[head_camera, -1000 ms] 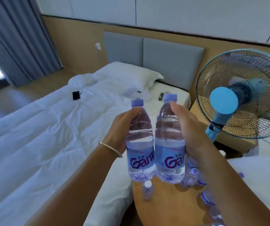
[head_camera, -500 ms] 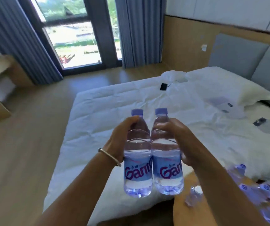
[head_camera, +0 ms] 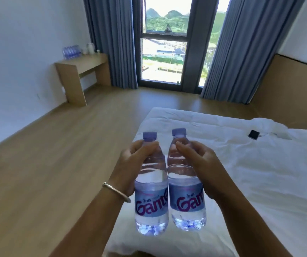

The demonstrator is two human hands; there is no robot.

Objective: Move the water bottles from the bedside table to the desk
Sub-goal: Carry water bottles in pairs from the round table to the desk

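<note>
I carry two clear water bottles with purple caps and blue labels, upright and side by side in front of me. My left hand (head_camera: 130, 167) grips the left bottle (head_camera: 151, 201) around its upper body. My right hand (head_camera: 202, 167) grips the right bottle (head_camera: 186, 199) the same way. The wooden desk (head_camera: 86, 64) stands against the left wall, far ahead, with several bottles (head_camera: 71, 51) grouped at its back left. The bedside table is out of view.
A white bed (head_camera: 241, 164) fills the right side, with a small black device (head_camera: 253, 134) lying on it. Wooden floor (head_camera: 56, 154) runs from me to the desk. Blue curtains (head_camera: 112, 41) frame a tall window (head_camera: 164, 39) straight ahead. White items (head_camera: 90, 48) sit on the desk.
My view has swung left, away from the headboard, fan and bedside table, so the window and desk are now ahead. Both hands still hold the bottles in the same way.
</note>
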